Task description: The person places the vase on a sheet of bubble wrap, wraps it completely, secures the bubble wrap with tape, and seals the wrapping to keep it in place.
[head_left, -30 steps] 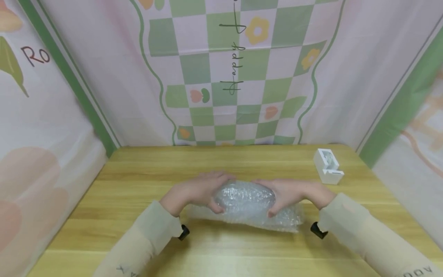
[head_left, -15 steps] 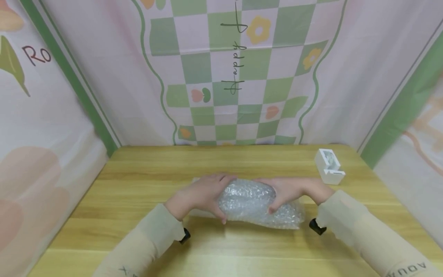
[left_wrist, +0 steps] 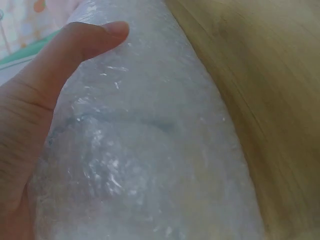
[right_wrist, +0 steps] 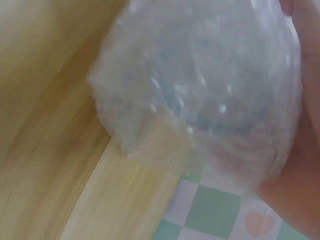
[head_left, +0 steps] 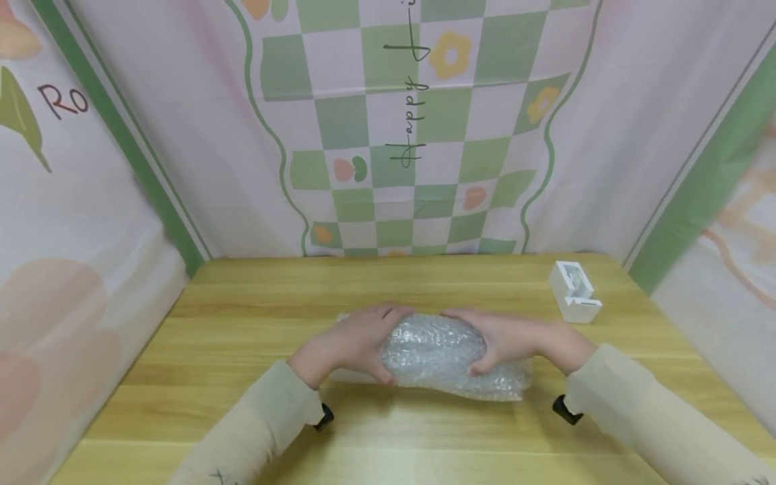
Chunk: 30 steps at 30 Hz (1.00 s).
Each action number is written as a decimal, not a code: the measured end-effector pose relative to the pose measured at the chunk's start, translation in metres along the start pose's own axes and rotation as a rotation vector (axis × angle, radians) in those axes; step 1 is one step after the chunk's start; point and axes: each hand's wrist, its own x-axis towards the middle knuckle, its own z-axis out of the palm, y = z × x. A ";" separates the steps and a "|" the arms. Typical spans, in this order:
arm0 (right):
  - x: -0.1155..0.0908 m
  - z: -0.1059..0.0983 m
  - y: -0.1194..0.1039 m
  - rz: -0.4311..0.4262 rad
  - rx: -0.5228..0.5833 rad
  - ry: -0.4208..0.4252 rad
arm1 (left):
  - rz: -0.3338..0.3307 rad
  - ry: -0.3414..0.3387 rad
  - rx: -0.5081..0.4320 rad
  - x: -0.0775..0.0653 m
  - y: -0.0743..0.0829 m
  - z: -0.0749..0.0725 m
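A bundle of clear bubble wrap point(head_left: 433, 353) lies lengthwise across the middle of the table. My left hand point(head_left: 358, 345) grips its left part from above, thumb at the front and fingers over the back. On the right part, my right hand point(head_left: 506, 340) holds it the same way, and the loose right end sticks out beyond the thumb. In the left wrist view, the left thumb point(left_wrist: 75, 47) presses on the wrap point(left_wrist: 145, 155). A faint bluish line shows through the layers; what is inside cannot be made out. The right wrist view shows the bundle's puffy end point(right_wrist: 215, 90).
A white tape dispenser point(head_left: 574, 291) stands at the back right of the wooden table point(head_left: 388, 431). Printed fabric point(head_left: 418, 135) with a green check pattern hangs behind the table's far edge, and more fabric hangs at both sides. Each wrist carries a dark camera mount.
The left hand has shifted slightly right, its thumb reaching lower over the front. The bundle has turned slightly under the hands, and both hands stay on it.
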 end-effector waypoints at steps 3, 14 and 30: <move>-0.002 0.006 -0.004 -0.051 -0.142 0.091 | 0.008 0.019 -0.012 -0.001 -0.002 0.001; -0.005 0.024 -0.007 -0.111 -0.194 0.205 | 0.017 0.038 -0.079 -0.002 -0.004 0.000; 0.004 0.018 0.002 -0.113 -0.074 0.156 | 0.009 0.005 -0.274 0.003 -0.020 0.005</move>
